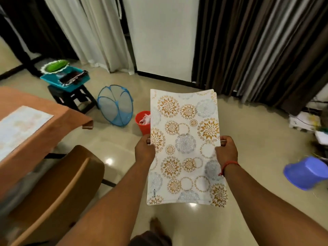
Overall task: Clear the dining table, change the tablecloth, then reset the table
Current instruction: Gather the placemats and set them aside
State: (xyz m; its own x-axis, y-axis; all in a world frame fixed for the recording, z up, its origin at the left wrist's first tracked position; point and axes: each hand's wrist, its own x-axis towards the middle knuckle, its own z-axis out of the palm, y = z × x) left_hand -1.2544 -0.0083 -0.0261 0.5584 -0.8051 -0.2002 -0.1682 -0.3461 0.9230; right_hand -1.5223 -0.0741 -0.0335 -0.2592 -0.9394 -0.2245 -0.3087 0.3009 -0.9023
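The dining table (35,139) at far left wears an orange tablecloth (58,114) with one placemat (19,126) lying on it. Over the floor, a small stack of patterned placemats (184,148) is held flat — left hand (144,150) and right hand (226,150) each curled round a side edge.

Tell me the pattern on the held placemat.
Gold and grey floral circles on white placemat; head view.

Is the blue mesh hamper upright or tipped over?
Tipped over: the blue mesh hamper lies on its side on the floor beside the red bin.
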